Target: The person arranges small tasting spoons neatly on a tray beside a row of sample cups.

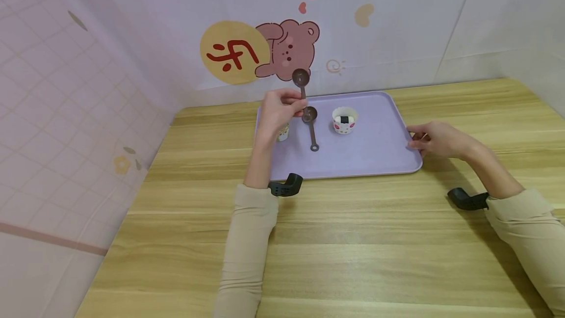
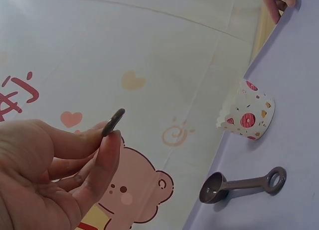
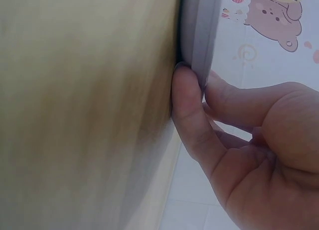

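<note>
My left hand [image 1: 279, 108] pinches a brown measuring spoon [image 1: 301, 78] by its handle, bowl end up, above the purple tray [image 1: 371, 148]. In the left wrist view, only the spoon's handle end [image 2: 113, 123] shows between thumb and finger. A second brown measuring spoon [image 1: 312, 134] lies on the tray below. To its right stands a patterned paper cup [image 1: 344, 128] holding a white piece with a black band [image 1: 344, 119]. Another paper cup [image 1: 283, 134] is mostly hidden behind my left wrist. At the tray's right edge [image 3: 202, 46], my right hand [image 1: 439, 139] grips the rim between thumb and fingers.
The tray lies on a wooden table [image 1: 344, 239], close to the back wall [image 1: 397, 28] with its printed bear. Another wall [image 1: 66, 112] borders the table on the left. Both wrists wear a black camera mount [image 1: 287, 186].
</note>
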`<state>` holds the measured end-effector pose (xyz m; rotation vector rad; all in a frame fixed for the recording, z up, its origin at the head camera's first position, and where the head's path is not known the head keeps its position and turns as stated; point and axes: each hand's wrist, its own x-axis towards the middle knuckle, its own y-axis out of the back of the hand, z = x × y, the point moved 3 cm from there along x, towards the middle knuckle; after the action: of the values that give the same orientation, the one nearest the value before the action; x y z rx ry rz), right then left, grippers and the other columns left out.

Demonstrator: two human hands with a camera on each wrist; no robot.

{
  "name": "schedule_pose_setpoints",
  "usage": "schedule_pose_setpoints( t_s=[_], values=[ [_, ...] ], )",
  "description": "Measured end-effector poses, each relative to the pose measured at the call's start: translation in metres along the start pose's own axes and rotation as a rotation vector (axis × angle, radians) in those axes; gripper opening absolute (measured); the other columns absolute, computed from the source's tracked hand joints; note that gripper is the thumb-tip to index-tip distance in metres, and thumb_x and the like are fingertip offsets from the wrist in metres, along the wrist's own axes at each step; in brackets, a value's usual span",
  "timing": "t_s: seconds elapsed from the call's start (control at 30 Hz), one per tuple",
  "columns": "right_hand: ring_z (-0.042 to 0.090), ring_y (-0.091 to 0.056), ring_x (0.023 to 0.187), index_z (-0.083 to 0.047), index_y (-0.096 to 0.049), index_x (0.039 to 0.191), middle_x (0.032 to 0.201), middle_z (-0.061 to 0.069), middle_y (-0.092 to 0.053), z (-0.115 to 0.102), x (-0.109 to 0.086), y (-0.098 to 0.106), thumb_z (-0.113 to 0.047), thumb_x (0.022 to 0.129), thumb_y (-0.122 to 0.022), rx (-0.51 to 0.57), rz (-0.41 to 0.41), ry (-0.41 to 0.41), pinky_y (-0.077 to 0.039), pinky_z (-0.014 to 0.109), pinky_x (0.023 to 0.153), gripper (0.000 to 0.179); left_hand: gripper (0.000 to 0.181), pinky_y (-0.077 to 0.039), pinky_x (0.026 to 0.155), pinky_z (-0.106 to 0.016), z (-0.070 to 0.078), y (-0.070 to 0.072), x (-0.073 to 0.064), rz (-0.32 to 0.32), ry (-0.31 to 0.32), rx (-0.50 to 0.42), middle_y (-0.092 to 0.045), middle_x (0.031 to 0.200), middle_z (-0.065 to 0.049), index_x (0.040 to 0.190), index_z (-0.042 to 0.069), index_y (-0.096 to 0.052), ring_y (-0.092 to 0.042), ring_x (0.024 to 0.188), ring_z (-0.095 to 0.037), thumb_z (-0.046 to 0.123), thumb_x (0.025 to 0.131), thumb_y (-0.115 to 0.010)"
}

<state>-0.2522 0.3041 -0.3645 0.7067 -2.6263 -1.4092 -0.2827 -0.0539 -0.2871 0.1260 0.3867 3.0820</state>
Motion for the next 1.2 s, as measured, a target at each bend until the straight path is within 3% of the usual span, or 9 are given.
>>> schedule_pose_setpoints(
  t_s=[0.57, 1.2],
  values=[
    [0.019, -0.067, 0.072, 0.024, -0.039, 0.139, 0.099, 0.020, -0.066, 0.002, 0.000, -0.001, 0.001, 0.098, -0.063, 0.019, -0.006, -0.001, -0.057, 0.028, 0.063, 0.053, 0.019, -0.059, 0.067, -0.025, -0.003, -0.029, 0.004, -0.015, -0.042, -0.118, -0.070, 0.087, -0.017, 0.105, -0.012, -0.068, -0.062, 0.061, -0.007, -0.003, 0.089, -0.074],
    [0.019, -0.067, 0.075, 0.025, -0.037, 0.139, 0.099, 0.022, -0.066, 0.001, 0.000, 0.000, 0.001, 0.098, -0.062, 0.035, -0.010, -0.004, -0.058, 0.028, 0.064, 0.053, 0.017, -0.060, 0.065, -0.025, -0.004, -0.059, 0.006, 0.031, -0.067, -0.176, -0.073, 0.090, -0.021, 0.102, -0.011, -0.070, -0.063, 0.060, -0.007, -0.003, 0.088, -0.075]
  ],
)
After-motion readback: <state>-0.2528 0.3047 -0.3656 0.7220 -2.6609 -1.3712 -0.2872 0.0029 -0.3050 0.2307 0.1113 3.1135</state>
